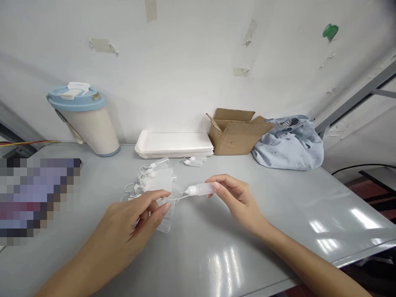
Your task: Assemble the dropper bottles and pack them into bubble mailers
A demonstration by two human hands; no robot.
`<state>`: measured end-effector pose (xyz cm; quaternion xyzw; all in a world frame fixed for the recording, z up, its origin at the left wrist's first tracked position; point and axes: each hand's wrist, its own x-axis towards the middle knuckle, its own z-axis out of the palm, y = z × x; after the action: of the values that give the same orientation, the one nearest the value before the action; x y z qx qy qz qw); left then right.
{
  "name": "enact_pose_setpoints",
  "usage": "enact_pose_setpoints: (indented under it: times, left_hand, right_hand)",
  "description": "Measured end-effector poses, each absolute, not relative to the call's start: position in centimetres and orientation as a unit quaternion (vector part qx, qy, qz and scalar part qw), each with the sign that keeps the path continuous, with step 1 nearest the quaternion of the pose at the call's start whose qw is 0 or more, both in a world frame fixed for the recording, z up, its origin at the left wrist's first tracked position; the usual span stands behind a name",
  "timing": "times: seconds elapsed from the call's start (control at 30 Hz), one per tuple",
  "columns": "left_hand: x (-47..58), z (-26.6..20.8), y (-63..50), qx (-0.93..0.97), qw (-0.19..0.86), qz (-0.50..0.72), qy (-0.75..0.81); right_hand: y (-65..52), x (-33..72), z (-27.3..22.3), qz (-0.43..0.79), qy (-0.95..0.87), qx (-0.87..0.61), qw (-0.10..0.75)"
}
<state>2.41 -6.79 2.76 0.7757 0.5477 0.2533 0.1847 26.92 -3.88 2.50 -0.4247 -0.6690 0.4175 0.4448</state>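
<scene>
My right hand (pixel 238 200) pinches a small translucent needle-tip squeeze bottle (pixel 200 189) by its base end, between thumb and fingers. It lies nearly level, its white collar and thin metal needle pointing left. A white strap (pixel 182 197) runs from its neck to my left hand (pixel 139 216). There, the thumb and fingers are closed around the strap's end, which looks like a white cap, partly hidden by the fingers. Behind and under my left hand lies a pile of similar bottles (pixel 158 182) with looped straps. Further back are a couple more loose bottles (pixel 193 163).
Against the wall stand a cream tumbler with a blue lid (pixel 93 123), a stack of white padded envelopes (pixel 175 142), an open cardboard box (pixel 239 136) and a bundled pale blue cloth (pixel 287 146). A pixelated area covers the left side of the grey table (pixel 262 255).
</scene>
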Motion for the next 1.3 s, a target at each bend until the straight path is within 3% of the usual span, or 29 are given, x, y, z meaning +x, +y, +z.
enact_pose_setpoints:
  times: [0.67, 1.3]
  left_hand:
    - [3.4, 2.0, -7.1, 0.823, 0.128, 0.293, 0.470]
    - [3.4, 2.2, -7.4, 0.827, 0.137, 0.285, 0.466]
  right_hand:
    - [-4.6, 26.4, 2.1, 0.338, -0.753, -0.369, 0.427]
    - [-4.6, 26.6, 2.1, 0.386, -0.726, -0.386, 0.419]
